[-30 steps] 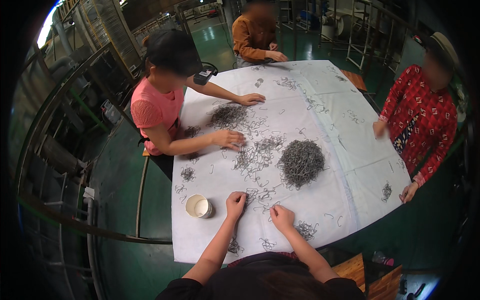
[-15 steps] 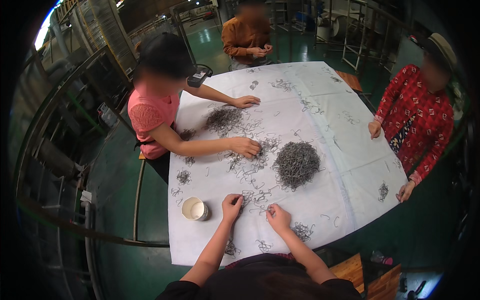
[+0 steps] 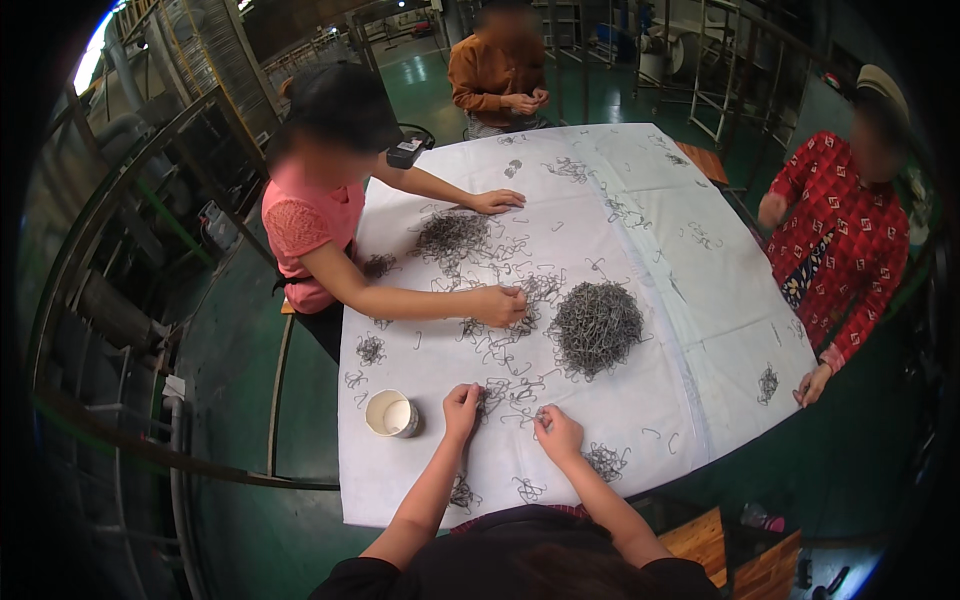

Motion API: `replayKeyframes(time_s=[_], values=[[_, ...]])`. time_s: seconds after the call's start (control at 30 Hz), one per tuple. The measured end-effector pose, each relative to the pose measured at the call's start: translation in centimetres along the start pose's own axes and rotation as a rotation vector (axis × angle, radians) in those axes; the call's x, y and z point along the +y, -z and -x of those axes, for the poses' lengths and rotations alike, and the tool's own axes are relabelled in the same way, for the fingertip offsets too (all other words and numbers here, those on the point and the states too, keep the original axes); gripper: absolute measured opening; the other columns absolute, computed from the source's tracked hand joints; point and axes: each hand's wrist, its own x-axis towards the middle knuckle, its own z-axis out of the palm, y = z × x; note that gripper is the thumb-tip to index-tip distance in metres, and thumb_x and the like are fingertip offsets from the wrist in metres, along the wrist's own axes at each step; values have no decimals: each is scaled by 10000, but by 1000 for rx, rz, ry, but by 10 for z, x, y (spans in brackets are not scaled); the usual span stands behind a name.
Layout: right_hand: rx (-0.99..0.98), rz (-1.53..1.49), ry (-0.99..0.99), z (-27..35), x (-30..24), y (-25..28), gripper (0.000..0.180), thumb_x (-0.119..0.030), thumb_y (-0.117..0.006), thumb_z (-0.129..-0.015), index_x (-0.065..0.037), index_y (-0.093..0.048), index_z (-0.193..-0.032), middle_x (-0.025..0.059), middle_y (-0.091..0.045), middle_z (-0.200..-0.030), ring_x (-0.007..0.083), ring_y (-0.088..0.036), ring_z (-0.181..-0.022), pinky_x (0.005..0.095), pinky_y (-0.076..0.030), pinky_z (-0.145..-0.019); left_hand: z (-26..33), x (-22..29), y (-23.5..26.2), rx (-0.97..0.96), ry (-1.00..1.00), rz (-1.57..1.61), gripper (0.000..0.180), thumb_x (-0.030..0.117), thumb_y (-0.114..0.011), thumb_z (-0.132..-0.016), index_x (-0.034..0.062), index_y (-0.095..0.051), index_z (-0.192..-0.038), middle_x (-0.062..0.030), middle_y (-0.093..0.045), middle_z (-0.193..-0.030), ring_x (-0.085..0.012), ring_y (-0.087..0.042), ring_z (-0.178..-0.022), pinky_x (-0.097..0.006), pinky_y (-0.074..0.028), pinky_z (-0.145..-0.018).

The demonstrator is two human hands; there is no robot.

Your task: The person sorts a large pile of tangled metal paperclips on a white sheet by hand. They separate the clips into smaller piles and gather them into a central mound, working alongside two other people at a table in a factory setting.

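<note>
Thin grey wire hooks lie loose in a cluster (image 3: 515,396) on the white cloth-covered table (image 3: 735,360). My left hand (image 3: 461,411) is closed in a pinch at the cluster's left edge. On the other side, my right hand (image 3: 559,435) also pinches, its fingertips beside the nearest hooks. Whatever sits between the fingertips of either hand is too small to make out. Beyond my right hand rises a dense round heap of hooks (image 3: 597,328). A smaller pile of hooks (image 3: 604,461) lies just right of my right wrist.
A white tub (image 3: 391,414) stands left of my left hand. Across the left side, a co-worker in pink (image 3: 315,225) reaches over another hook pile (image 3: 452,236). Two other people, in brown (image 3: 497,78) and patterned red (image 3: 838,215), are at the far and right edges.
My hands have barely shifted. The pink-clad person's nearer hand has lifted slightly with fingers drawn together. The red-clad person has raised one hand off the table edge.
</note>
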Motion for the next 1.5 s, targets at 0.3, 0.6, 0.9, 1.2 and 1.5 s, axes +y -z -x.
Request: replayKeyframes(time_s=[0.3, 0.6, 0.9, 1.2, 1.5], values=[[-17, 1, -12, 1, -1, 1, 197, -198, -661, -733, -129, -590, -903, 17, -596, -648, 244, -603, -598, 360, -467, -544, 1, 10, 1, 1, 3, -10, 213, 132, -576, -859, -51, -651, -781, -86, -644, -778, -141, -581, -749, -254, -447, -704], [16, -5, -33, 1, 6, -5, 288, -181, -658, -735, -123, -580, -1006, 13, -612, -720, 225, -577, -579, 350, -457, -546, 0, 7, 2, -20, 43, 68, 133, 72, -580, -831, -35, -652, -801, -69, -643, -825, -125, -576, -789, -239, -444, -720], [104, -25, 36, -1, 7, -5, 391, -136, -675, -705, -97, -556, -1076, 9, -612, -874, 156, -489, -479, 299, -418, -493, 4, 9, -4, -40, -50, -28, 110, 82, -621, -775, 1, -642, -846, -77, -631, -868, -176, -577, -825, -275, -447, -747], [69, -128, 21, -1, 0, 0, 89, -135, -653, -762, -78, -623, -822, 29, -606, -827, 155, -521, -478, 276, -414, -479, 6, 31, -9, -81, -396, -525, 119, 74, -659, -692, 48, -652, -807, -85, -607, -866, -273, -539, -878, -363, -426, -789], [60, -131, 12, 1, -4, 5, 121, -174, -647, -775, -75, -604, -718, 32, -585, -730, 177, -537, -484, 295, -416, -478, 9, 31, -9, -67, -343, -533, 75, 51, -639, -703, 45, -647, -778, -93, -612, -818, -280, -548, -838, -363, -427, -768]])
